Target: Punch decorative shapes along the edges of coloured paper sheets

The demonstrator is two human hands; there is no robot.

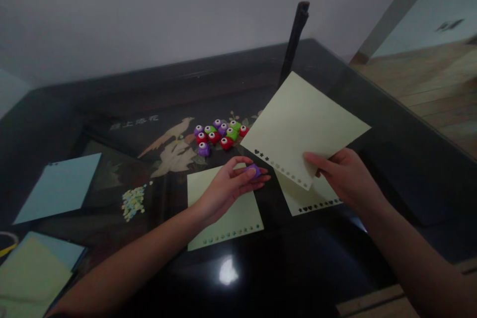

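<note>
My right hand (345, 176) holds a pale green paper sheet (301, 126) lifted off the table, with a row of small punched shapes along its lower edge. My left hand (231, 186) grips a small purple paper punch (255, 170) and rests over a second pale green sheet (227, 216) lying flat, punched along its near edge. A third pale green sheet (313, 198) lies under the lifted one, also with a punched row.
A cluster of red, purple and green punches (218, 134) sits further back on the dark glass table (290, 268). Paper confetti (133, 202) lies left of centre. A blue sheet (59, 186) and stacked sheets (33, 271) lie at the left. A dark post (294, 39) stands behind.
</note>
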